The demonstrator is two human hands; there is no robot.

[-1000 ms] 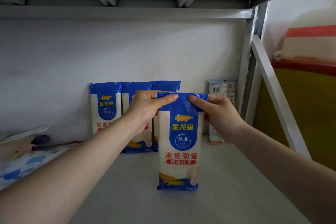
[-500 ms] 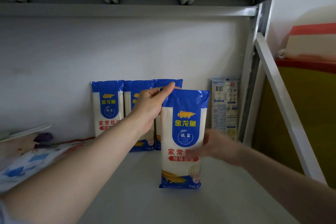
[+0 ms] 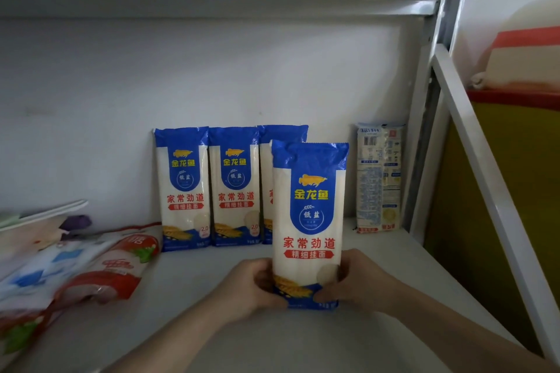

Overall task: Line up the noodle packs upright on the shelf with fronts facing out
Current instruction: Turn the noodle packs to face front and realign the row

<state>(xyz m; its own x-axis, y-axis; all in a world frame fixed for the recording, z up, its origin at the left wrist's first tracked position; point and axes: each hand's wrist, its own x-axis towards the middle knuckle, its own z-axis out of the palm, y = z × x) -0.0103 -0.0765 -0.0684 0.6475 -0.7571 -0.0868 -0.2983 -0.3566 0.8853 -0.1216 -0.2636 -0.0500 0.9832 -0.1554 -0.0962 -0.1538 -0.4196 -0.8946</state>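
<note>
A blue and white noodle pack (image 3: 309, 215) stands upright on the white shelf (image 3: 378, 312), front facing me. My left hand (image 3: 251, 285) grips its lower left edge and my right hand (image 3: 354, 281) grips its lower right edge. Behind it, three matching packs lean upright against the back wall: one (image 3: 183, 188) at the left, one (image 3: 235, 185) in the middle, and a third (image 3: 266, 179) partly hidden by the held pack. Another noodle pack (image 3: 378, 175) stands at the back right with its printed back side facing out.
Several flat bags lie piled at the left, among them a red and white bag (image 3: 121, 266). A white metal post (image 3: 424, 130) and a slanted brace (image 3: 491, 185) bound the shelf on the right. The upper shelf (image 3: 212, 6) hangs overhead.
Both hands have dropped from the top of the front pack to its bottom edge. The pack stays upright in about the same spot, and the three packs behind it show uncovered.
</note>
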